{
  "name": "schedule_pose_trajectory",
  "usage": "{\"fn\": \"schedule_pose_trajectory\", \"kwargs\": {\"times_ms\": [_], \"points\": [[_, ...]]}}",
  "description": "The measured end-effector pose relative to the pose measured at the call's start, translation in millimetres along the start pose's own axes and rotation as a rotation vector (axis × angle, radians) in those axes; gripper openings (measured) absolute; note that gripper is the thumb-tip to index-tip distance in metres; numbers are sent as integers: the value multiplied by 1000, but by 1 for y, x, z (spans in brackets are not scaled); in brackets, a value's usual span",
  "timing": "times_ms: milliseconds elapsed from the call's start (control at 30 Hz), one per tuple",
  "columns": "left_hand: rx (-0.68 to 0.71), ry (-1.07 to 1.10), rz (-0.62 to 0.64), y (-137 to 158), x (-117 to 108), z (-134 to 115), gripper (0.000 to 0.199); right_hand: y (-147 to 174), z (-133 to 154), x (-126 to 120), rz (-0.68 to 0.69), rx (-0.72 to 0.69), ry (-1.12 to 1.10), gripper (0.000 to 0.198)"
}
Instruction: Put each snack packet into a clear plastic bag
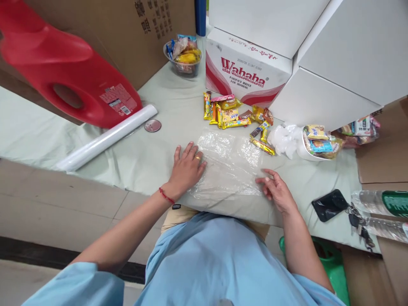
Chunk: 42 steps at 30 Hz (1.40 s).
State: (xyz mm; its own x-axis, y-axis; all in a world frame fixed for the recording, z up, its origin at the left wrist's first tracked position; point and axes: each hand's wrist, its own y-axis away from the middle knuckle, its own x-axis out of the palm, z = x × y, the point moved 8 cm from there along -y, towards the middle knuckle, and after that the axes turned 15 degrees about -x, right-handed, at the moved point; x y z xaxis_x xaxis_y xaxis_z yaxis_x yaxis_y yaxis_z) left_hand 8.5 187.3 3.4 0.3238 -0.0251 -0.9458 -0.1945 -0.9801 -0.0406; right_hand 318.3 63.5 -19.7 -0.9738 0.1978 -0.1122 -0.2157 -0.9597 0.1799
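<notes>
A clear plastic sheet [228,165], crinkled and shiny, lies spread on the pale green tablecloth [143,165] in front of me. My left hand [188,167] rests flat on the sheet's left edge, fingers spread, a ring on one finger. At the sheet's right edge hovers or rests my right hand [276,189], its fingers loosely bent and apart; whether it touches the plastic I cannot tell. Just beyond the sheet sits a pile of small wrapped snacks [230,114], mostly yellow. A yellow-wrapped bar [263,146] lies close to the sheet's upper right corner.
Left: a red jug [79,76], a white roll [108,138] and a round disc [153,125]. Behind: a snack bowl [186,70] and a Wahaha box [247,72]. Right: crumpled white plastic [284,139], a white snack container [306,148], a phone [330,205], keys [358,223] and bottles [369,202].
</notes>
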Motion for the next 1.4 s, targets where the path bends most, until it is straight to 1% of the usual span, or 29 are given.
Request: {"fn": "schedule_pose_trajectory", "kwargs": {"times_ms": [67,133,200,267,367,433,467,500,533,600,633,667,700,733,767,800,867,900,933,967,1000,1067,1100,1133,1167,1200,1300,1400], "points": [[18,5,14,-3,3,2,49,7,-3,9,109,35,-21,96],[29,-4,36,-3,9,5,53,16,-7,14,176,75,-42,109],[32,-21,61,-3,15,8,56,24,-11,12,193,113,-57,106],[30,-36,81,-2,19,11,59,29,-11,3,185,150,-68,95],[25,-45,103,-1,22,11,62,31,-4,-15,99,168,-104,81],[14,-46,105,-1,22,10,63,31,2,-23,32,148,-132,79],[9,-44,103,-1,21,10,63,31,4,-21,29,144,-141,83],[5,-41,100,-1,21,9,63,33,4,-16,56,150,-141,89],[2,-40,100,-1,21,9,64,35,2,-8,112,167,-132,95],[-1,-39,103,-1,21,10,65,43,-4,11,295,202,-94,101],[1,-39,109,-1,21,10,66,47,-7,19,402,207,-63,99],[5,-38,116,0,22,11,67,50,-9,23,507,200,-18,92],[12,-37,123,0,22,11,67,51,-10,23,594,184,44,83],[19,-35,128,1,22,11,68,48,-9,18,645,157,122,73],[25,-33,131,1,22,12,69,42,-7,9,645,121,213,63],[30,-32,132,1,22,12,70,32,-2,-3,590,77,310,57],[40,-31,128,2,22,12,71,7,17,-29,371,-52,490,53],[45,-31,125,2,22,12,72,-4,29,-37,259,-139,562,52],[49,-30,121,2,23,12,72,-13,41,-37,180,-242,622,51],[51,-29,116,2,23,12,72,-21,51,-31,148,-356,676,50],[52,-28,109,2,23,13,72,-26,57,-18,164,-469,724,50],[54,-27,98,2,24,14,72,-34,57,14,288,-653,809,52],[56,-25,94,3,23,14,72,-37,52,28,360,-706,852,55],[57,-23,90,4,23,15,73,-40,44,37,417,-730,894,57],[57,-20,86,5,22,16,73,-44,35,41,452,-735,934,58],[56,-16,81,6,21,17,74,-48,28,40,461,-730,967,58],[53,-11,73,9,17,19,74,-56,16,19,405,-695,1025,55],[47,-7,70,11,16,21,72,-56,16,-1,366,-668,1026,52]]}}
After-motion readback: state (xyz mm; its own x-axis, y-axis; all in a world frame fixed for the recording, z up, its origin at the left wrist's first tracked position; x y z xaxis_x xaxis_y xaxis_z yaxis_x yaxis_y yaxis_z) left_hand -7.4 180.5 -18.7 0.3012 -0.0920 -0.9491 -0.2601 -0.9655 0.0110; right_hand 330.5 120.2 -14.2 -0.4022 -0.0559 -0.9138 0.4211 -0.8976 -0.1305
